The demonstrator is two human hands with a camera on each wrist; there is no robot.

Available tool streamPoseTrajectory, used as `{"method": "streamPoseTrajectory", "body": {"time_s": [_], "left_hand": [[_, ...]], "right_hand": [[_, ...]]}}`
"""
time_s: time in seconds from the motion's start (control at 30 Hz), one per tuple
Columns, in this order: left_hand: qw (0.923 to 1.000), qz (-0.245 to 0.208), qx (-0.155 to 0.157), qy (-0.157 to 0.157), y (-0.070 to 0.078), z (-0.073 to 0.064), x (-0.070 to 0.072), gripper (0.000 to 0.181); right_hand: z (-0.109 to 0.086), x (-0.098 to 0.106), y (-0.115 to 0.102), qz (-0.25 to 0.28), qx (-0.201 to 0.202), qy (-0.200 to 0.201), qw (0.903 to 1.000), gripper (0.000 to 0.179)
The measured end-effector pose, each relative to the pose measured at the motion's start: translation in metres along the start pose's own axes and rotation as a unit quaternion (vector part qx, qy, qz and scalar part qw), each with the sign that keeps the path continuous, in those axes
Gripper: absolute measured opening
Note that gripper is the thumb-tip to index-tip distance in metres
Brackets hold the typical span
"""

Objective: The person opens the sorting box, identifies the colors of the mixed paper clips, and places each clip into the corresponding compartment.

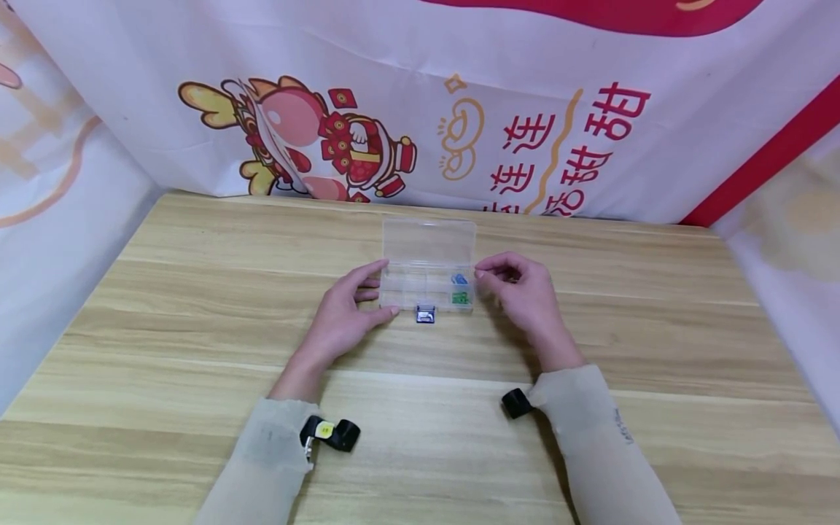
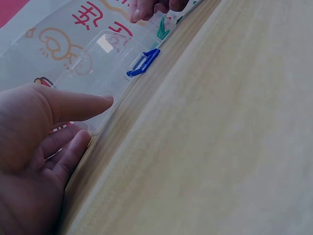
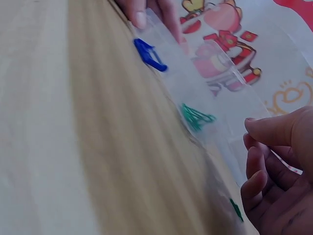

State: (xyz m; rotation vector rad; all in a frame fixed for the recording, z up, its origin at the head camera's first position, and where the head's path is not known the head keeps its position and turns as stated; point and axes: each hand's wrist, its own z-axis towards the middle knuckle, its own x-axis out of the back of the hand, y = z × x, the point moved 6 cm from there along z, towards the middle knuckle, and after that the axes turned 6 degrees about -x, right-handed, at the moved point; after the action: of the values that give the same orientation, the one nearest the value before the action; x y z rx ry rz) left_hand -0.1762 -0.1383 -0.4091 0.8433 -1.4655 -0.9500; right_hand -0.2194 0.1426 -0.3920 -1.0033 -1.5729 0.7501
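Note:
A clear plastic compartment box (image 1: 415, 299) stands on the table with its transparent lid (image 1: 429, 240) raised at the back. Its blue latch (image 1: 425, 315) hangs at the front edge. Green paper clips (image 1: 461, 298) and blue paper clips (image 1: 459, 279) lie in separate right-hand compartments. My left hand (image 1: 343, 312) holds the box's left end, thumb at the front corner and fingers along the side. At the right end, my right hand (image 1: 521, 288) has its thumb and index finger close together; whether anything is between them cannot be seen. A small green piece (image 3: 236, 209) shows beside its fingers.
The wooden table (image 1: 420, 452) extends around the box on all sides. Behind it hangs a white printed cloth (image 1: 420, 87) with red lettering. Black wrist cameras (image 1: 344, 435) are strapped to both forearms.

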Motion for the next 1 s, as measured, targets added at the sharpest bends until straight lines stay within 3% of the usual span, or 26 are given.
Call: {"method": "streamPoseTrajectory", "body": {"time_s": [0.33,0.67,0.83,1.0], "left_hand": [[1.0000,0.007,-0.004,0.002,0.002,-0.001,0.000,0.077],[1.0000,0.003,0.000,0.001,0.001,0.000,0.000,0.078],[1.0000,-0.003,-0.001,0.004,0.001,0.000,0.000,0.078],[0.9999,-0.007,-0.003,0.007,0.000,0.000,0.000,0.078]], "right_hand": [[0.004,0.049,0.023,0.063,-0.046,0.060,0.9951,0.024],[0.008,0.088,0.052,0.070,-0.078,0.126,0.9864,0.022],[0.009,0.092,0.057,0.056,-0.090,0.128,0.9861,0.024],[0.008,0.091,0.057,0.012,-0.092,0.101,0.9905,0.029]]}}
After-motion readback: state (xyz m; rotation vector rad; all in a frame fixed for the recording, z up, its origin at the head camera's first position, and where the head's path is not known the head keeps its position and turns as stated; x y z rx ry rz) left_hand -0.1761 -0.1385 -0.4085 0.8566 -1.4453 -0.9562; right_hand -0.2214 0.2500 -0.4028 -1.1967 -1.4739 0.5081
